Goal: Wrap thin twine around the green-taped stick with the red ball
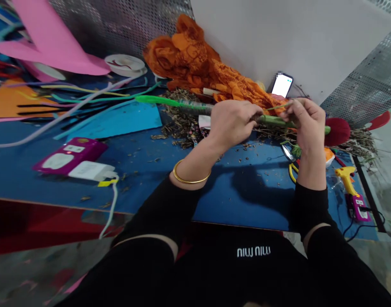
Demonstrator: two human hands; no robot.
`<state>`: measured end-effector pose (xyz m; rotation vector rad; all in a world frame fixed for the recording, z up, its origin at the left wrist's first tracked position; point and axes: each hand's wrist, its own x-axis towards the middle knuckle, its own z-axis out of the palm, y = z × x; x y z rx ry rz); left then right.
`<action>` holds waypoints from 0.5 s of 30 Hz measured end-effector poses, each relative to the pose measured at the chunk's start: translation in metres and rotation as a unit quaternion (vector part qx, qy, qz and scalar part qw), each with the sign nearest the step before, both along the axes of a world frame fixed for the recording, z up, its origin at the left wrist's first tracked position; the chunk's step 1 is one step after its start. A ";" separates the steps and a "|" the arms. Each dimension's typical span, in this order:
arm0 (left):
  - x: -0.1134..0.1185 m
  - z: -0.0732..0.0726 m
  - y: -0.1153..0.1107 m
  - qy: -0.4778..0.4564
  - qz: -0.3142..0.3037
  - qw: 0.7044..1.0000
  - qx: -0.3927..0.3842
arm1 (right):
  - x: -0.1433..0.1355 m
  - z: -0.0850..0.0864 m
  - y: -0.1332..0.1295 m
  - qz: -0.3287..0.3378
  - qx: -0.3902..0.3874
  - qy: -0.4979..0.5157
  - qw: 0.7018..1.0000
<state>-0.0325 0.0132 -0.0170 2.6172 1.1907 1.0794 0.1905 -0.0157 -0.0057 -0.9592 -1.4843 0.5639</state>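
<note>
A long green wrapped stem (275,121) lies across in front of me, above the blue table. Fingers of my left hand (233,123) are closed round the stem near its middle. Between the pinched fingertips of my right hand (307,121) is a thin green strip (277,107), stretched out from the stem by the left fingertips. The stem's right end shows just past my right wrist, beside a dark red round piece (337,132). Toward the left, a grey wrapped length (197,107) runs into a bright green tip (157,100).
Orange cloth (195,55) and dry plant bits (182,123) lie behind my hands. A lit phone (282,85) leans at the back. Purple power strip (70,157) is left; yellow glue gun (346,178) and scissors (288,152) are right. Pink sheets (55,38) stand back left.
</note>
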 end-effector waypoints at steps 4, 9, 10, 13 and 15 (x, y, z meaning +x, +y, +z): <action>-0.027 0.011 0.011 -0.014 0.052 0.999 -0.009 | 0.050 0.010 -0.005 0.006 -0.046 0.026 0.999; -0.060 0.025 0.015 -0.014 0.097 0.995 0.007 | 0.120 0.010 -0.006 -0.109 -0.035 0.034 0.993; -0.065 0.027 0.015 -0.012 0.099 0.995 0.005 | 0.128 0.009 -0.005 -0.136 -0.027 0.045 0.989; -0.076 0.028 0.016 -0.039 0.084 0.995 -0.020 | 0.136 0.005 0.003 -0.226 -0.017 0.090 0.970; -0.082 0.026 0.019 -0.063 0.071 0.995 -0.039 | 0.129 0.006 0.008 -0.249 -0.023 0.086 0.964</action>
